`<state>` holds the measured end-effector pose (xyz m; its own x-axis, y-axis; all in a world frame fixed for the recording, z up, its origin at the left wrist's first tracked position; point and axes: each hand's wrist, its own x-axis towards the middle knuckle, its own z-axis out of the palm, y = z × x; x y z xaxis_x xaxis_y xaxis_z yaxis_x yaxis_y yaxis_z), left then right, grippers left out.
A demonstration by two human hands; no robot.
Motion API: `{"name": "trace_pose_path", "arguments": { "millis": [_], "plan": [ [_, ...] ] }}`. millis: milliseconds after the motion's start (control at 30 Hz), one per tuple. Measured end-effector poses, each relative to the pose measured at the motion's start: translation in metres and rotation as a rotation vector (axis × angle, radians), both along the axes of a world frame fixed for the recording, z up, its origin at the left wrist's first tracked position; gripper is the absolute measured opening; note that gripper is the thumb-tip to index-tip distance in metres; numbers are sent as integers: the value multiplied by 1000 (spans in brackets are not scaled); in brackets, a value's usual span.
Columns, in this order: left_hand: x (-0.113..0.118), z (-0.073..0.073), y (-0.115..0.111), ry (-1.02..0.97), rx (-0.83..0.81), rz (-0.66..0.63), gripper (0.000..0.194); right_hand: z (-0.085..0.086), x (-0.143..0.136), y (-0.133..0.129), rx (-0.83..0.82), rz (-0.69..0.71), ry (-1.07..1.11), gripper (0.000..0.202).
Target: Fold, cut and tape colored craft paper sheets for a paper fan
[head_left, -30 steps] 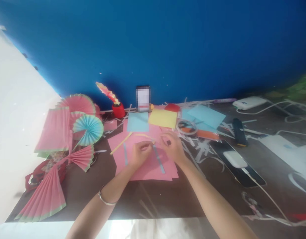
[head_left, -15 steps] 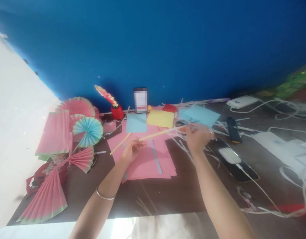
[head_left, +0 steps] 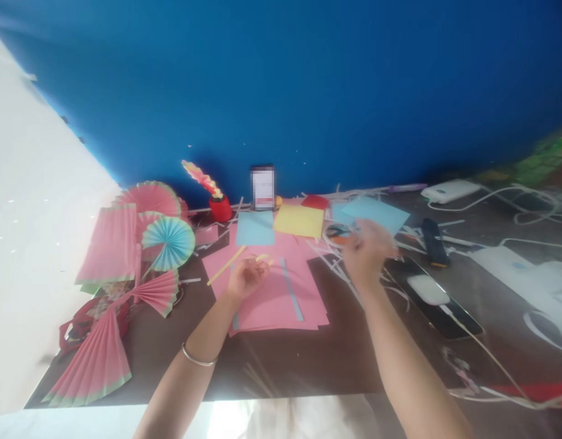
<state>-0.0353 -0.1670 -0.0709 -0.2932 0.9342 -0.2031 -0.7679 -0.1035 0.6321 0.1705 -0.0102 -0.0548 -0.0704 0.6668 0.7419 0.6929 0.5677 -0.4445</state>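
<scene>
Over the pink sheets (head_left: pixel 272 305), my left hand (head_left: pixel 248 277) is closed on a yellow strip (head_left: pixel 264 258), of which a short piece shows at the fingertips. My right hand (head_left: pixel 370 253) is blurred beside the scissors (head_left: pixel 338 235) and the light blue sheets (head_left: pixel 377 213); what it holds, if anything, cannot be made out. Another yellow strip (head_left: pixel 226 266) lies on the pink paper's left side. A grey-blue strip (head_left: pixel 292 289) lies right of my left hand. Behind are a blue square (head_left: pixel 255 228) and a yellow sheet (head_left: pixel 299 220).
Folded paper fans (head_left: pixel 169 244) crowd the left side. A red pot (head_left: pixel 220 208) and an upright phone (head_left: pixel 263 188) stand near the blue wall. On the right lie a dark phone (head_left: pixel 459 320), a white power bank (head_left: pixel 450 191), cables and paper scraps.
The long yellow strip that stretched between my hands no longer spans them; only a short piece shows at my left hand. The whole view has shifted slightly.
</scene>
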Motion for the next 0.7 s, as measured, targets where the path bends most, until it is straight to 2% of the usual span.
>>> {"name": "trace_pose_path", "arguments": {
  "millis": [67, 133, 267, 367, 467, 600, 700],
  "plan": [
    [1, 0, 0, 29, 16, -41, 17, 2, -18, -21, 105, 321, -70, 28],
    [2, 0, 0, 57, 22, -71, 18, 3, -31, -38, 155, 494, -142, 25],
    [4, 1, 1, 107, 13, -85, 22, 5, -41, -54, 93, 541, -162, 16],
    [6, 2, 1, 130, 31, -140, 21, 7, -43, -61, 57, 690, -98, 22],
    [8, 2, 0, 174, 50, -201, 17, 8, -49, -72, 74, 803, -49, 18],
    [9, -2, -1, 251, 47, -238, 17, 8, -57, -83, 48, 802, 3, 9],
    [5, -3, -1, 317, 15, -262, 25, 11, -55, -83, -79, 768, 166, 11]
  ]
}}
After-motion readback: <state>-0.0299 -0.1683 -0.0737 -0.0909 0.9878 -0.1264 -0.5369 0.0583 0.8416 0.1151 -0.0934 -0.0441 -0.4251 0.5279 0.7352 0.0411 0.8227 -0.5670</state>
